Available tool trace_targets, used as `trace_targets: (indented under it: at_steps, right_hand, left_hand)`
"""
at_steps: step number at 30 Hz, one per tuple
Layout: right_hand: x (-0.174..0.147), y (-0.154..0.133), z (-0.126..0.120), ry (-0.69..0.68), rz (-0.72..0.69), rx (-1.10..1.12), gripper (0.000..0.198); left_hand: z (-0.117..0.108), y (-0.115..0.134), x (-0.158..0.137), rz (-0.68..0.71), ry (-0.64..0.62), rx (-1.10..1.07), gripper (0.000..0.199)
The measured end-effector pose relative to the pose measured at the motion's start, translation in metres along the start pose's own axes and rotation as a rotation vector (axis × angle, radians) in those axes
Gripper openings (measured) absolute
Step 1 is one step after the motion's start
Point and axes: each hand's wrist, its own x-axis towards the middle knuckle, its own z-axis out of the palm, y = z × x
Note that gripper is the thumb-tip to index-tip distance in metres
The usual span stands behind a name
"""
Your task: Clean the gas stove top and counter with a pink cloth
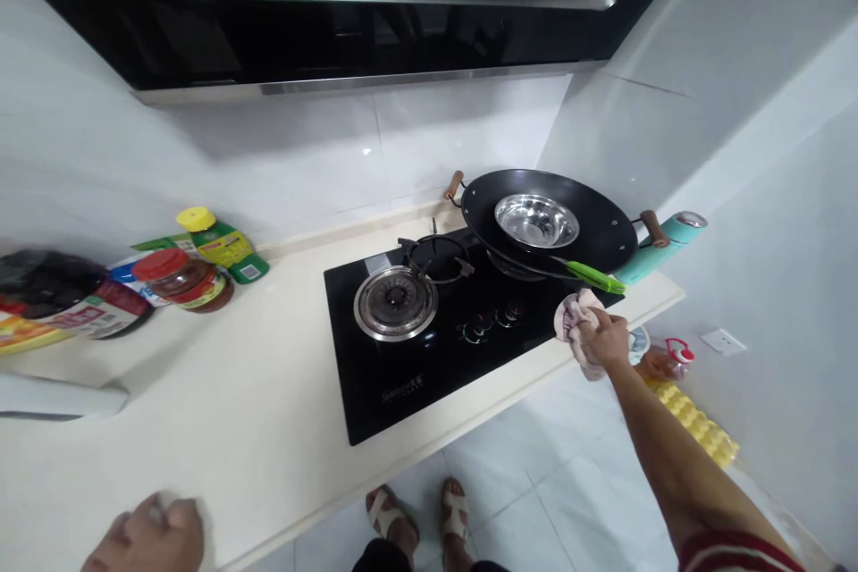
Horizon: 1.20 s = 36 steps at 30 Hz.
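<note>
Your right hand gripped a crumpled pink cloth at the gas cooktop; your left hand, fingers bent, was over the bench, closure indeterminable.

Front left, the hob lies open; back right, the wok blocks.

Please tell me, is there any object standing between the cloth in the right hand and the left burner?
Yes: two control knobs rise from the black cooktop, roughly on the direct line between the cloth and the left burner. Nothing visible stands between the right hand and the cloth it grips.
</note>
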Motion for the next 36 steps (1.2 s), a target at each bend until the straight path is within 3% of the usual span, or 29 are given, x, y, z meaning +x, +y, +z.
trace_targets:
  at_steps: [3, 6, 9, 13, 16, 19, 21, 23, 25, 28, 30, 31, 34, 36]
  right_hand:
    - [-0.037, -0.025, 0.018, -0.078, 0.003, -0.022, 0.048]
    - [-0.11, -0.067, 0.033, -0.171, -0.163, 0.003, 0.047]
    - [-0.193, -0.131, 0.041, -0.294, -0.395, 0.084, 0.049]
    - [-0.286, -0.228, 0.046, -0.605, -0.622, 0.181, 0.057]
    - [-0.334, -0.285, 0.052, -0.73, -0.804, 0.285, 0.06]
    - [-0.367, -0.323, 0.063, -0.827, -0.979, 0.434, 0.06]
    - [-0.381, -0.344, 0.07, -0.887, -1.022, 0.532, 0.058]
    - [-0.386, -0.363, 0.075, -0.966, -0.937, 0.657, 0.054]
    - [-0.378, -0.378, 0.076, -1.081, -0.739, 0.829, 0.048]
    - [-0.338, -0.381, 0.073, -1.297, -0.481, 1.039, 0.043]
    - [-0.298, -0.364, 0.074, -1.341, -0.47, 1.059, 0.041]
    - [-0.276, -0.35, 0.075, -1.266, -0.495, 1.028, 0.039]
    - [-0.216, -0.289, 0.084, -0.771, -0.476, 0.86, 0.037]
    - [-0.187, -0.246, 0.089, -0.558, -0.471, 0.735, 0.035]
  left_hand:
    - [0.008, -0.004, 0.003, 0.004, 0.014, -0.089, 0.066]
    - [0.003, -0.002, -0.001, 0.02, -0.007, -0.111, 0.064]
    - [-0.011, 0.002, -0.009, 0.072, -0.048, -0.155, 0.064]
    - [-0.019, 0.002, -0.017, 0.101, -0.029, -0.183, 0.058]
    - [-0.016, -0.002, -0.02, 0.122, -0.002, -0.202, 0.056]
    - [-0.013, -0.005, -0.023, 0.136, 0.03, -0.229, 0.055]
    - [-0.011, -0.008, -0.025, 0.148, 0.053, -0.252, 0.053]
    - [-0.01, -0.011, -0.027, 0.157, 0.077, -0.282, 0.051]
    - [-0.01, -0.015, -0.026, 0.16, 0.097, -0.32, 0.049]
    - [-0.015, -0.023, -0.023, 0.175, 0.112, -0.389, 0.048]
    - [-0.02, -0.026, -0.023, 0.209, 0.118, -0.438, 0.046]
    - [-0.023, -0.025, -0.026, 0.237, 0.12, -0.462, 0.045]
    - [-0.028, -0.011, -0.05, 0.352, 0.106, -0.529, 0.043]
    - [-0.031, 0.01, -0.079, 0.438, 0.077, -0.567, 0.044]
